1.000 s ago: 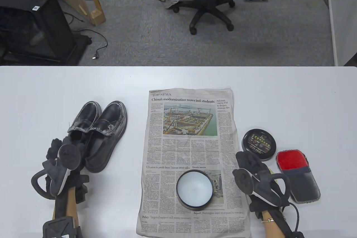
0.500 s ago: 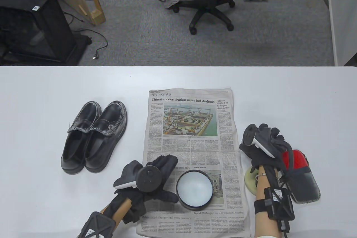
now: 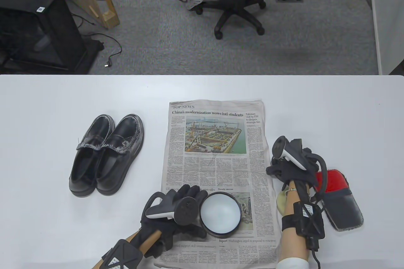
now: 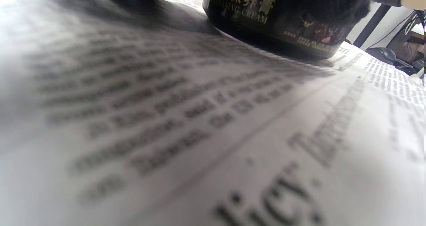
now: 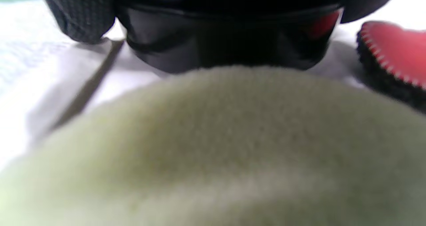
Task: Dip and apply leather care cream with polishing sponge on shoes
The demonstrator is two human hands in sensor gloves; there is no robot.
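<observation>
Roughly centred near the table's [image 3: 47,98] front edge, the open cream tin [image 3: 220,213] touches the left hand [image 3: 176,210], fingers spread; the sponge [image 3: 282,198] lies beneath the right hand [image 3: 292,163], grip hidden.

On my newspaper [image 3: 217,168]: cream jar [image 3: 220,214], touching my left hand [image 3: 176,209] on its right. Shoes [image 3: 105,154] beyond it, leftward. Sponge [image 3: 282,200] under my right forearm; mitt [image 3: 339,199] just right.
</observation>
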